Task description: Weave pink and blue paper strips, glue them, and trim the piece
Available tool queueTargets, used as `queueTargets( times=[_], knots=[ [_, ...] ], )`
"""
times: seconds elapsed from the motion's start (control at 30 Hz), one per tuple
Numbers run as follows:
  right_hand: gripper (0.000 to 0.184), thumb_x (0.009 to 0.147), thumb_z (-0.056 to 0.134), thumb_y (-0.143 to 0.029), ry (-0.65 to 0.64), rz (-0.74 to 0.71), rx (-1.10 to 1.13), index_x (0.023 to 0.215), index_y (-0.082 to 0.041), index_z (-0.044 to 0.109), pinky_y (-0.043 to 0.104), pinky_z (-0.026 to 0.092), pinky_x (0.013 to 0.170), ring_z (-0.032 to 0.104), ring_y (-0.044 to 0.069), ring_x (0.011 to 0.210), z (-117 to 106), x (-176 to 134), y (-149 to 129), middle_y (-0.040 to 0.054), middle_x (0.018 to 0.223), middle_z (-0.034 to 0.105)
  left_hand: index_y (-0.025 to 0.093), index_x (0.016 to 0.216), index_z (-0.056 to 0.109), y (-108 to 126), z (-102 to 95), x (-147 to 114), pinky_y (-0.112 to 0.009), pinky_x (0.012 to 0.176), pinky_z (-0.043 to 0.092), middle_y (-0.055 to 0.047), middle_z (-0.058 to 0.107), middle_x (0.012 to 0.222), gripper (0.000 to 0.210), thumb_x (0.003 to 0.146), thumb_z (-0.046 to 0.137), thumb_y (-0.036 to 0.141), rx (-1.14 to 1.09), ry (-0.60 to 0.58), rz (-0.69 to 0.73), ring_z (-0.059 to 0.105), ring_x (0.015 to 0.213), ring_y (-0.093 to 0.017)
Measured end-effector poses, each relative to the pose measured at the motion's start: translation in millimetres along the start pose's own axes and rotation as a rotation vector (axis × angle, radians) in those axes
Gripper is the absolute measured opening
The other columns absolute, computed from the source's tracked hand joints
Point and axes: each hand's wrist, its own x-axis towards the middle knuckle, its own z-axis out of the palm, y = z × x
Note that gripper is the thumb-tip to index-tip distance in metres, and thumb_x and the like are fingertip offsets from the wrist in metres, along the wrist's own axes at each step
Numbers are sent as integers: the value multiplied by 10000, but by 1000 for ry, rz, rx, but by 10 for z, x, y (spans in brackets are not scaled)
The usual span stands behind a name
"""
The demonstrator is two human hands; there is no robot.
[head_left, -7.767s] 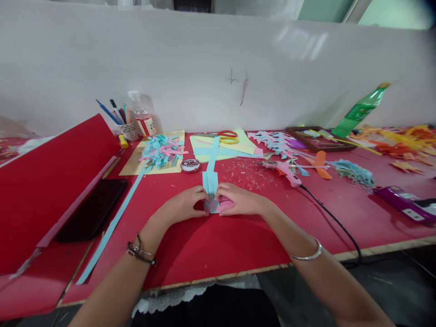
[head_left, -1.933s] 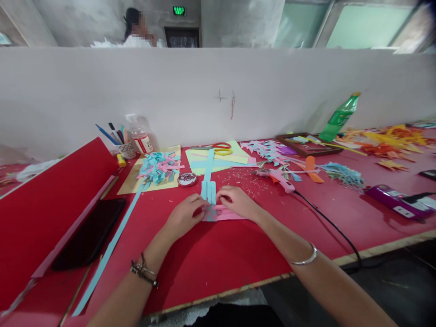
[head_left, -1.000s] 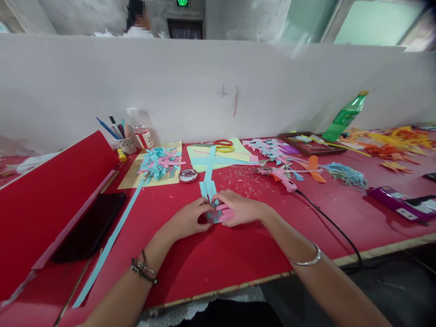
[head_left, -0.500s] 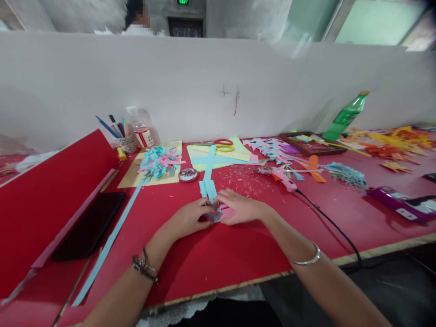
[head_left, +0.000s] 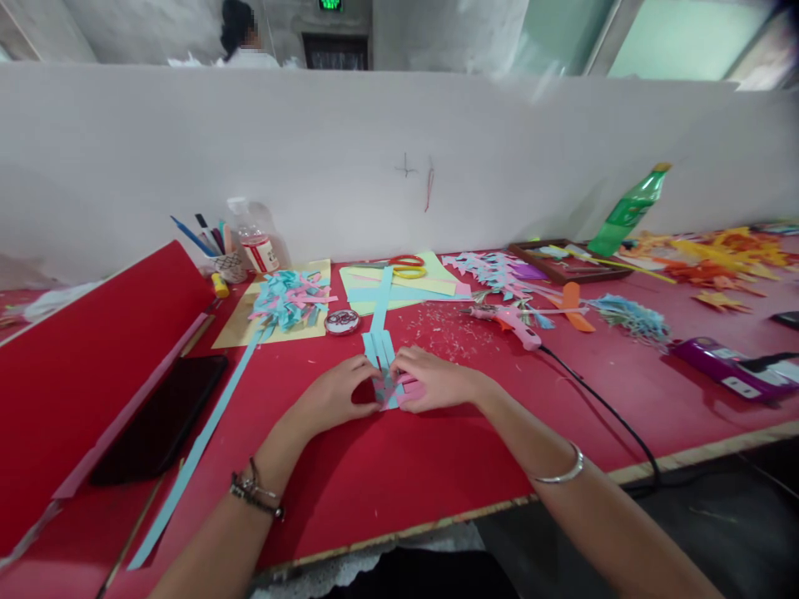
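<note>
Short light-blue paper strips [head_left: 378,348] lie side by side on the red table, with pink paper [head_left: 410,389] at their near end. My left hand [head_left: 340,391] curves round the left side of this near end, fingertips and thumb against the paper. From the right, my right hand [head_left: 440,379] has its fingers bent over the pink paper and presses it by the blue strips; its fingertips are partly hidden. Beyond them a longer blue strip [head_left: 382,299] runs back toward scissors [head_left: 407,268] with red and yellow handles, lying on coloured paper sheets [head_left: 368,283].
A pink glue gun [head_left: 508,321] with a black cord lies to the right, near paper scraps. Left are a dark phone [head_left: 159,420], a fringed blue-and-pink paper bunch [head_left: 290,298] and a round tin [head_left: 342,322]. A green bottle [head_left: 630,212] leans at the back right.
My left fingers have shifted slightly left, uncovering more pink and blue paper between the hands. My right hand keeps its place on the pink paper. The view has tilted a little.
</note>
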Motion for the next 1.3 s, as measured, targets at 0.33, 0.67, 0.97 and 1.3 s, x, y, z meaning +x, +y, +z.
queueTargets(
  times=[0.33,0.67,0.97,1.3],
  knots=[
    [429,633,619,-302,45,18,41,1003,-195,431,323,384,850,397,196,993,33,8,13,68,1051,389,191,872,526,1,-20,14,-275,718,406,-25,547,908,234,705,601,336,61,3,1,506,836,-172],
    [408,639,617,-326,22,40,30,986,-183,455,344,372,880,397,209,999,42,24,28,77,1049,413,173,695,519,35,-40,2,-244,568,348,-12,510,786,301,665,601,462,280,-1,-62,482,680,-144],
    [428,632,629,-320,45,20,24,1003,-175,471,350,376,878,398,212,1000,76,32,53,83,1053,421,168,702,550,88,-40,31,-221,560,346,-1,526,794,173,700,603,333,212,-49,-26,499,674,-121],
    [440,639,635,-337,32,28,37,1020,-178,480,347,375,877,400,214,1010,60,30,33,84,1060,425,174,724,568,64,-26,9,-212,574,355,-3,533,798,143,734,575,316,182,-50,-11,506,683,-119]
  ],
)
